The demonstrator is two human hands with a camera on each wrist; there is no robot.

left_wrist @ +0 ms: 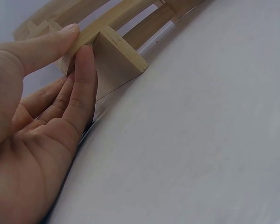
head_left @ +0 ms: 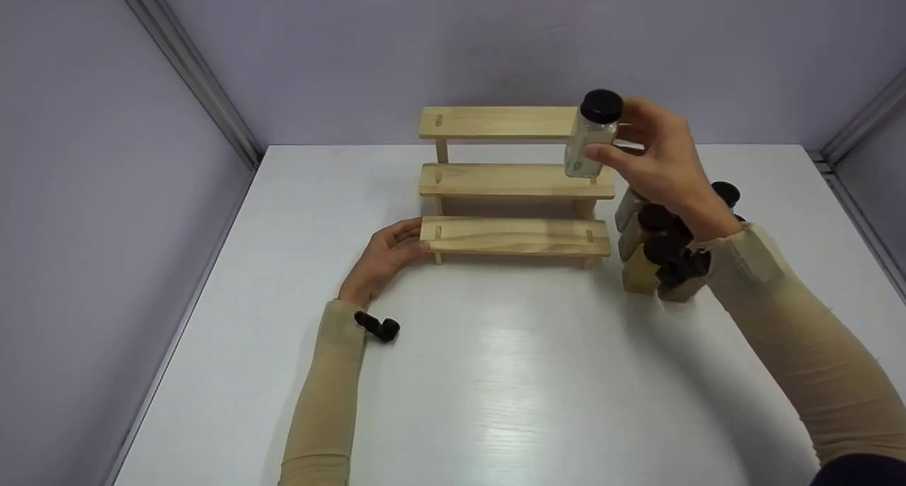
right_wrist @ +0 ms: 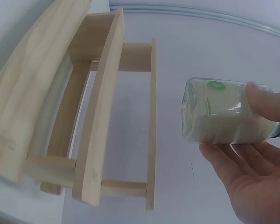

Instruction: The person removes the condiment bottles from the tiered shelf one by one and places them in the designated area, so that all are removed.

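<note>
A three-tier wooden rack (head_left: 517,236) stands on the white table against the back wall, its tiers bare. My left hand (head_left: 386,256) pinches the left end of the lowest tier; in the left wrist view the thumb lies on top of the board (left_wrist: 107,23) and a finger sits beneath. Up at the right end of the rack, my right hand (head_left: 662,153) holds a square glass spice jar (head_left: 591,136) with a black lid, nearly upright and clear of the shelves. Pale contents and a green mark show on the jar (right_wrist: 228,112) in the right wrist view.
Several black-lidded jars (head_left: 640,270) crowd together right of the rack, partly hidden by the right wrist. One holds something yellow. A grey wall (head_left: 354,54) rises behind the table (head_left: 460,373), and a metal-framed side wall (head_left: 92,189) runs along the left.
</note>
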